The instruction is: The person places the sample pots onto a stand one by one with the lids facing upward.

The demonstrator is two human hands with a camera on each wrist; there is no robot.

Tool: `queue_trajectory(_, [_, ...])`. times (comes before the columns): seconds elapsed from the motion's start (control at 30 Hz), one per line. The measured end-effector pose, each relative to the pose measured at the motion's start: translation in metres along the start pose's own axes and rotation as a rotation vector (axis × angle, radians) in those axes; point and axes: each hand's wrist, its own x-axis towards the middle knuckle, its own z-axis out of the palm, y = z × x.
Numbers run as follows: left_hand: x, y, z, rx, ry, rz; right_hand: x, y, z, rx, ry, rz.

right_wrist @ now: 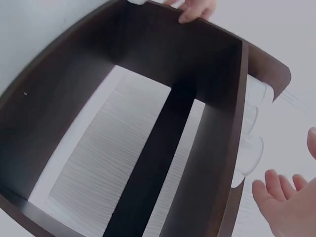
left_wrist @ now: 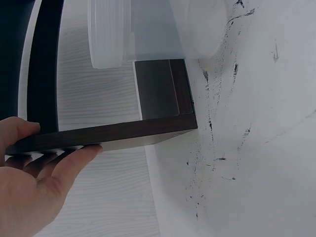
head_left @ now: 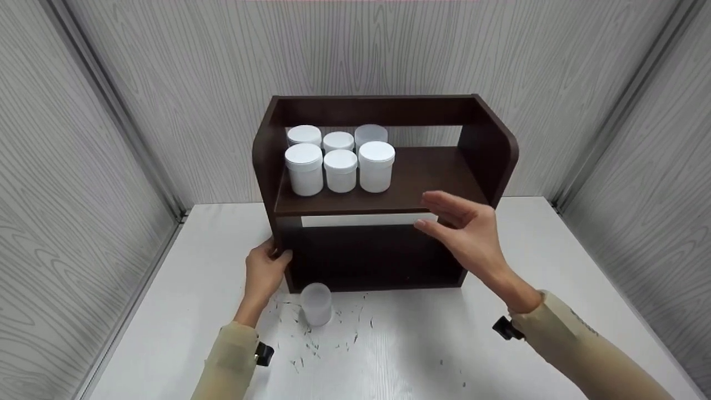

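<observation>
My left hand [head_left: 266, 270] grips the left side panel of a dark brown two-tier shelf [head_left: 383, 210], low down. In the left wrist view the thumb and fingers lie on opposite faces of that panel [left_wrist: 123, 131]. My right hand [head_left: 472, 236] hovers before the shelf's right side, thumb and fingers apart, holding nothing. On the upper tier, at the left, stand several white-lidded jars [head_left: 304, 172] in two rows. The back right jar [head_left: 371, 133] appears to have no lid. A translucent jar [head_left: 316, 304] stands on the table near the shelf's front left corner.
Dark scuff marks [head_left: 355, 336] spot the white table [head_left: 411, 350] in front of the shelf. Grey wood-grain panels [head_left: 166, 55] enclose the table at the back and both sides. The lower tier [right_wrist: 54, 133] shows a gap at its back.
</observation>
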Motion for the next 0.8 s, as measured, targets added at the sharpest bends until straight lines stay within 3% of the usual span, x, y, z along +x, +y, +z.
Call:
queue_trajectory(0.23, [0.0, -0.002, 0.0, 0.006, 0.01, 0.002, -0.037, 0.018, -0.003, -0.033, -0.065, 0.018])
queue_trajectory(0.53, [-0.002, -0.002, 0.0, 0.002, -0.02, 0.009, -0.076, 0.065, -0.014, -0.073, -0.099, 0.136])
queue_trajectory(0.8, [-0.001, -0.001, -0.001, 0.011, -0.013, 0.0, -0.103, 0.091, -0.018, -0.089, -0.17, 0.252])
